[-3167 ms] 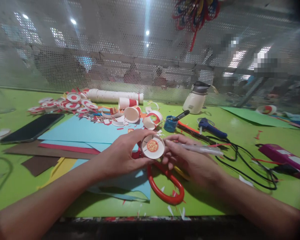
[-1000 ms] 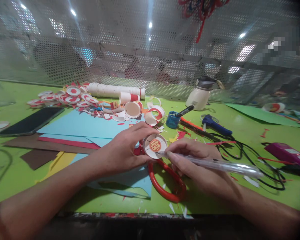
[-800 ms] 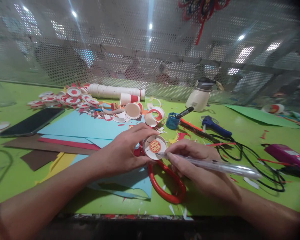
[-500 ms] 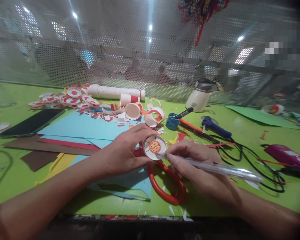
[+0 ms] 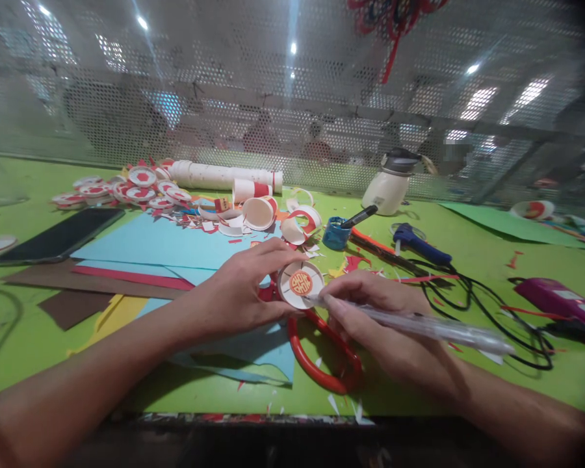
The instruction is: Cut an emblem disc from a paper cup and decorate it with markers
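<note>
My left hand (image 5: 256,286) grips a small round paper cup base (image 5: 313,279) by its rim, thumb below and fingers above. An orange round emblem (image 5: 300,283) sits in the middle of its white face, and dark lines run out towards the rim. In my right hand (image 5: 370,312) is a clear-barrelled pen (image 5: 429,329), its tip at the lower right of the emblem. Whether the tip touches the surface I cannot tell. Red-handled scissors (image 5: 322,377) lie under my hands, their blades hidden. Light blue paper (image 5: 244,357) lies below my left hand.
Cut cup rounds (image 5: 141,177) are heaped at the back left beside stacked paper cups (image 5: 224,177). A phone (image 5: 63,235) lies at left. To the right are a blue pot (image 5: 336,234) with a marker, a glue gun (image 5: 422,246), a cable, a purple device (image 5: 560,305) and a white flask (image 5: 389,185).
The pen tip has shifted slightly left along the lower edge of the emblem. Both hands keep their holds, and the view has tilted a little.
</note>
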Available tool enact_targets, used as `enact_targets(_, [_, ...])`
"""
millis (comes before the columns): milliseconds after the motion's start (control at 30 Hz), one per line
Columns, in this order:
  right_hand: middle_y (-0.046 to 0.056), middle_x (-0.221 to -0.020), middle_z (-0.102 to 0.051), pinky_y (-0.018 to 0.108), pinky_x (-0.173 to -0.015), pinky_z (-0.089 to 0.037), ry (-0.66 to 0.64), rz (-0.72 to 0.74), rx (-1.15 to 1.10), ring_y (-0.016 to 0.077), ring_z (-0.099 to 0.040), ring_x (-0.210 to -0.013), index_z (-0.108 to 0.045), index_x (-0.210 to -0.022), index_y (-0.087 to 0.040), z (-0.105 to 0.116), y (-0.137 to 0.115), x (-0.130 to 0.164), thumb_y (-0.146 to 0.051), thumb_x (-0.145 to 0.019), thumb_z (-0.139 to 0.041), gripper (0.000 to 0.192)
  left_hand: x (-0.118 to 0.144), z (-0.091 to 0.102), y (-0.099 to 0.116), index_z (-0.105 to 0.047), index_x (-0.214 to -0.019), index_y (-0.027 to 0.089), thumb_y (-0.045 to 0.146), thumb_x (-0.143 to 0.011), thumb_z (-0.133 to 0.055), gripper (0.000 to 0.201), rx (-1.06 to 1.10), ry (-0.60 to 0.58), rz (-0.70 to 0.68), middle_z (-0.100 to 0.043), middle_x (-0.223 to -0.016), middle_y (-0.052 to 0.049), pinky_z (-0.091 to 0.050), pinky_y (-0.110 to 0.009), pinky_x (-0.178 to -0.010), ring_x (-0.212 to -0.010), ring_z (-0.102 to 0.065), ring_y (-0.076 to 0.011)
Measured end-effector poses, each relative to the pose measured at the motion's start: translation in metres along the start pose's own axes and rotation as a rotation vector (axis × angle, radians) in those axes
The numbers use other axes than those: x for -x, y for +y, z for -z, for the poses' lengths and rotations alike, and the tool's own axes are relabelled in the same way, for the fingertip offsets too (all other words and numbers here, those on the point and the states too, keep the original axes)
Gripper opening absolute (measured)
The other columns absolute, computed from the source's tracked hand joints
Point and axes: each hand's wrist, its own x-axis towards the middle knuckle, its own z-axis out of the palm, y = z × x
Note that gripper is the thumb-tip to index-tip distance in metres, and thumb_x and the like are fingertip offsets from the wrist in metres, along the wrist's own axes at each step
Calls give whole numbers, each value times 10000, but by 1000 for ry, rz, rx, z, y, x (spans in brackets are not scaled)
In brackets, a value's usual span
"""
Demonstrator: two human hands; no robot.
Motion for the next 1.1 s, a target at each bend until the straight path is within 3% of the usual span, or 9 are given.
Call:
enact_targets(267, [-16, -574, -631, 213, -458, -425, -26, -19, -27, 105, -557, -494, -704, -784, -200, 2, 2, -1, -236, -804, -607, 105, 1, 0, -1, -617, -1166, 124, 292, -756, -752, 464, -18, 5, -4, -662, -1113, -110, -508, -297, -897, -1053, -607, -204])
enact_targets(767, [-13, -592, -640, 212, -459, -417, 5, 55, -9, 109, -554, -504, -705, -760, -206, 2, 2, 1, -215, -796, -597, 114, -1, 1, -1, -618, -1159, 67, 271, -756, -754, 471, -39, 17, -51, -660, -1105, -115, -489, -245, -908, -1049, -599, -178])
enact_targets(1100, [-28, -613, -641, 200, -491, -431, -14, 18, 13, 100, -568, -531, -710, -797, -223, 2, 6, 1, -225, -817, -597, 114, 0, 1, 0, -618, -1168, 75, 269, -756, -753, 474, -26, 20, -42, -659, -1102, -116, -503, -259, -885, -1038, -607, -184])
